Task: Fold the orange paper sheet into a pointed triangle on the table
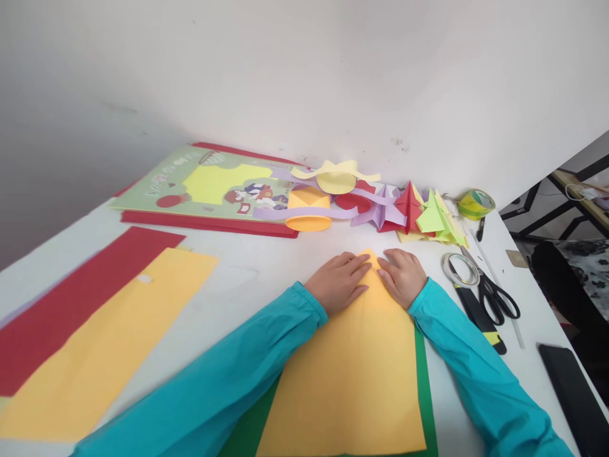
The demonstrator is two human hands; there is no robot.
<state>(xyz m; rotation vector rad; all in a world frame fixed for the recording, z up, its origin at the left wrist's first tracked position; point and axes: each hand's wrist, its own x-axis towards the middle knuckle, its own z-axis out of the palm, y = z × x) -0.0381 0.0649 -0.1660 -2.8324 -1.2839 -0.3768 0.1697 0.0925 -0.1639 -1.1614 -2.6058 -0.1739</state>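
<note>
A large orange-yellow sheet of paper [352,381] lies in front of me, its far end narrowed to a point by folds. My left hand [339,282] rests on the left side of that point, its fingers stretched out and slightly apart on the paper. On the right side, my right hand [403,276] has bent fingers closed at the paper's edge, with fingertips and thumb against it; the underside of its grip is hidden. Beneath the orange-yellow sheet, green paper [428,393] shows along both sides.
To the left lie another orange-yellow sheet [128,330] and a red sheet [90,298]. A printed green pad [166,181] and folded paper shapes [380,206] line the wall. At right are scissors [497,298], a tape roll [460,270], a cutter [480,317] and a black slab [568,393].
</note>
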